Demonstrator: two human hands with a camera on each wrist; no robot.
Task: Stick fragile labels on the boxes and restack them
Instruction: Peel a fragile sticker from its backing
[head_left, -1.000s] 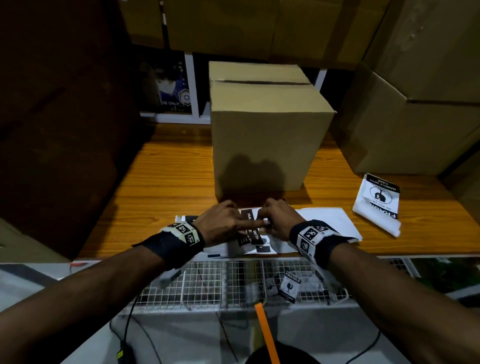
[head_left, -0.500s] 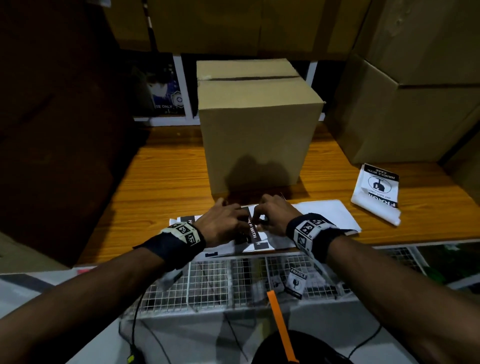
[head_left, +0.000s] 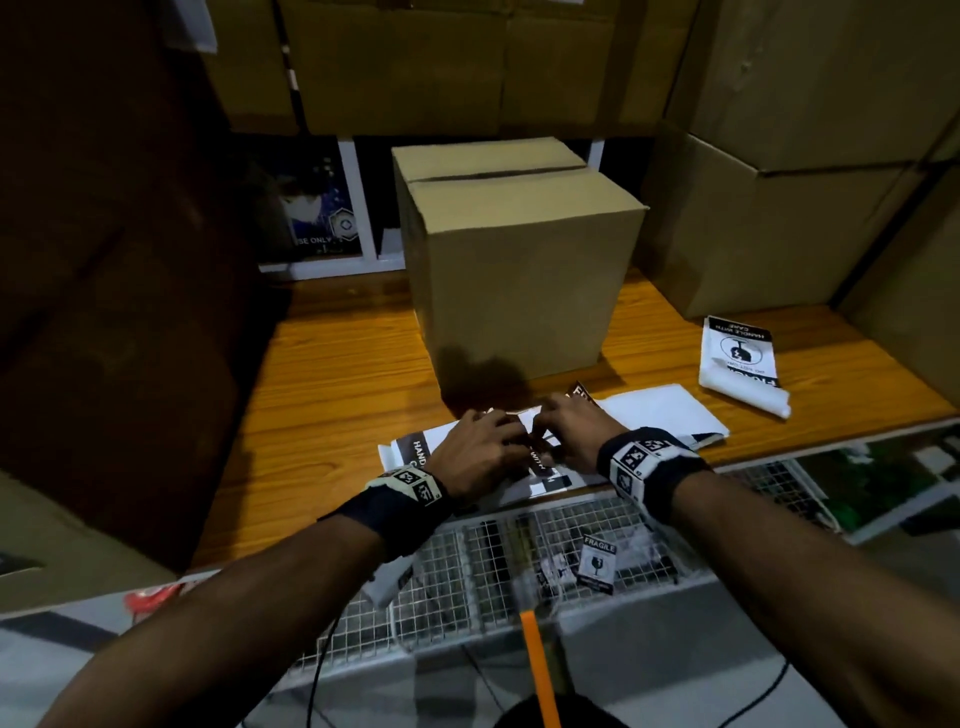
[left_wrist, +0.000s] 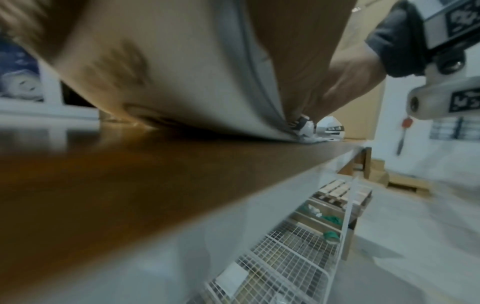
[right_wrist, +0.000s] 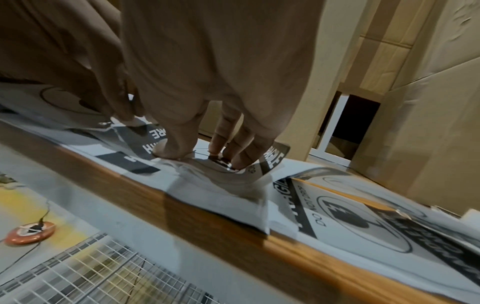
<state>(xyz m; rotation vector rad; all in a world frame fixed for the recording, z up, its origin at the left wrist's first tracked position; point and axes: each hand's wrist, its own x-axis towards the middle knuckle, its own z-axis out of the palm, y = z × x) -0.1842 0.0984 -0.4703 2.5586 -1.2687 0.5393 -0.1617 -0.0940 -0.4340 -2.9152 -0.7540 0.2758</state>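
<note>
A plain cardboard box (head_left: 519, 260) stands upright in the middle of the wooden table (head_left: 332, 374). In front of it, at the table's near edge, lies a black-and-white fragile label (head_left: 543, 462) on white backing sheets. Both hands work on it side by side. My left hand (head_left: 511, 439) pinches the label near its middle, and its fingertips (right_wrist: 122, 115) show in the right wrist view. My right hand (head_left: 543, 434) presses its thumb (right_wrist: 176, 148) and fingers (right_wrist: 241, 158) into the label (right_wrist: 275, 158), whose far end curls upward. The left wrist view is blurred, with the palm filling it.
Another fragile label (head_left: 740, 358) lies curled at the table's right. Large cartons (head_left: 779, 208) stand stacked to the right and behind. A white wire basket (head_left: 467, 571) hangs below the table edge with a small fragile sticker (head_left: 597, 564) in it. Dark boxes rise at left.
Both hands stay on the label at the table edge. Their fingertips have drawn closer together over it, and the label's far corner now curls up beside my right hand.
</note>
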